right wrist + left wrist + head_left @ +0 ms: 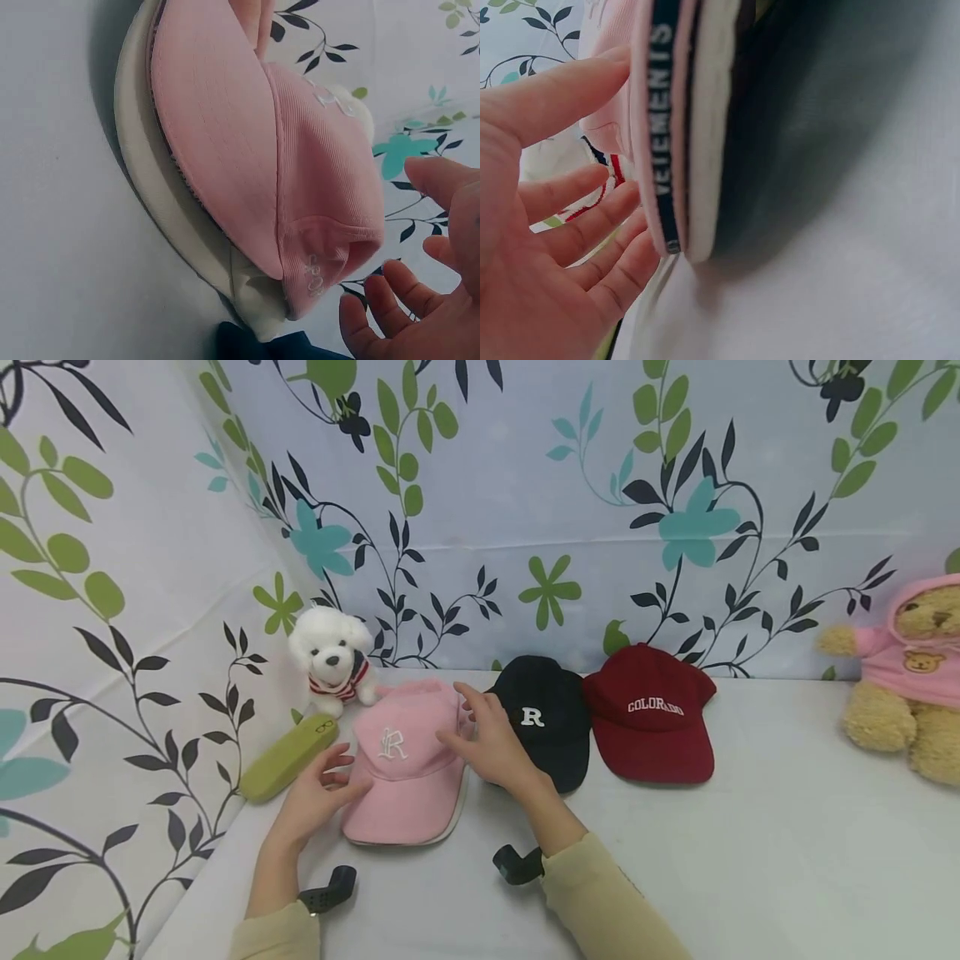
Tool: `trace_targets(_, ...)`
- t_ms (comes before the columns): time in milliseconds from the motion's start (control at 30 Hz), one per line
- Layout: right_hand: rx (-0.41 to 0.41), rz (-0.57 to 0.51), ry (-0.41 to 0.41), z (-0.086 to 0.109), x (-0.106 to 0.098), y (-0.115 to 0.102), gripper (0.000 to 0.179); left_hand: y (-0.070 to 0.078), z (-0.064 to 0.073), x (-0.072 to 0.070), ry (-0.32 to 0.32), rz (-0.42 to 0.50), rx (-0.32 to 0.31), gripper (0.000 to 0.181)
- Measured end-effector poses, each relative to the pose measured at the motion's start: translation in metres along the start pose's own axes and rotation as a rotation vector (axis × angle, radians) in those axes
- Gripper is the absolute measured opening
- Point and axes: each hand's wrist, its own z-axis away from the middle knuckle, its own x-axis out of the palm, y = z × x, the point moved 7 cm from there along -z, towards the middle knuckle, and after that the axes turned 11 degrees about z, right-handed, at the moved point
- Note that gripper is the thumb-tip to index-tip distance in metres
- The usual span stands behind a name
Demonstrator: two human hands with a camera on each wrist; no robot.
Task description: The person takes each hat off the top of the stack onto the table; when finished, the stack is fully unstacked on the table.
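Observation:
A pink baseball cap (408,802) with a white letter lies stacked over a cream cap (133,112), whose brim edge shows beneath. On the left of the pink cap is my left hand (318,793), fingers spread and loosely bent. Its thumb and fingertips reach the cap's edge in the left wrist view; whether they press on it I cannot tell. My right hand (495,739) hovers at the cap's right side, between it and a black cap (555,743) marked R. In the right wrist view its loosely bent fingers hold nothing and stand apart from the pink cap.
A dark red cap (652,727) lettered COLORADO touches the black cap's right side. Behind the pink cap sits a white plush dog (326,647), with a green glasses case (288,760) to its front left. A teddy bear (915,677) in pink sits far right. Patterned cloth hangs behind.

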Motion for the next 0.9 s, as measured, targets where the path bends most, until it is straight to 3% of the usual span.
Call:
trace_targets(500,0.119,-0.042,-0.101,0.006,0.021,0.012,0.067,-0.005,0.006,0.001,-0.044,-0.081,-0.045,0.083)
trace_targets(733,0.106,-0.124,-0.089,0.004,0.02,0.011,0.065,-0.001,0.002,0.001,-0.045,-0.094,-0.03,0.082)
trace_targets(900,0.024,-0.2,-0.067,0.002,0.017,0.002,0.062,-0.004,0.004,0.0,-0.046,-0.07,-0.05,0.083)
